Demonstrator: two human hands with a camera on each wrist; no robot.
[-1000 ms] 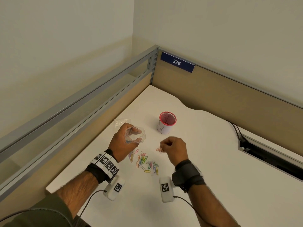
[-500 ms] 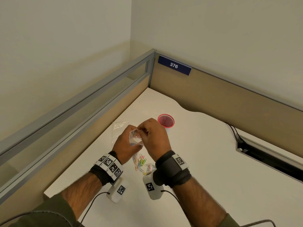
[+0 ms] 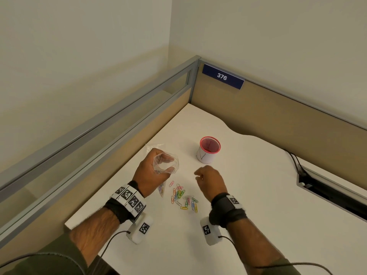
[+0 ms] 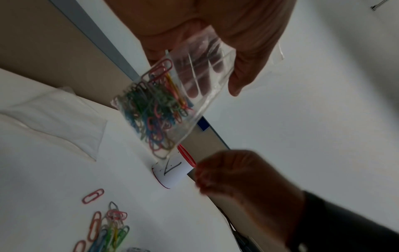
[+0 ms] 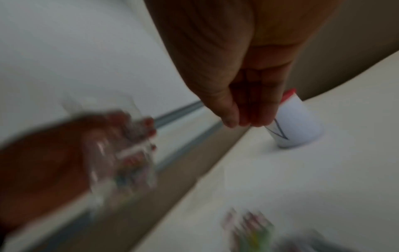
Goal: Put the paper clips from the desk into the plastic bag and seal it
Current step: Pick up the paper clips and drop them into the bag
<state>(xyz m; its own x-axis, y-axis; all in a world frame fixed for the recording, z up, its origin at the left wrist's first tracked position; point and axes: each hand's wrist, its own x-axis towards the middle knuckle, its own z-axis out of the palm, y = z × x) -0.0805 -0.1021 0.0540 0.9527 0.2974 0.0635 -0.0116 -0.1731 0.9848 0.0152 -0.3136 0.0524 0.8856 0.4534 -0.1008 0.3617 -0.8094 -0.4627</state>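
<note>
White desk [image 3: 248,195] in a cubicle corner is carrying everything. Nearest, loose coloured wire paper clips [image 3: 182,197] are lying in a small heap. At ten o'clock from them, the left hand [image 3: 153,173] is clamping the small clear plastic bag [image 3: 165,163], mouth up, clips already gathering inside. At two o'clock the right hand [image 3: 210,182] is hovering, fingers loosely curled and apparently holding nothing. Farther, at twelve, a red-rimmed white paper cup [image 3: 207,149] is standing. Best to keep the mouth spread wide while pinching several clips together.
</note>
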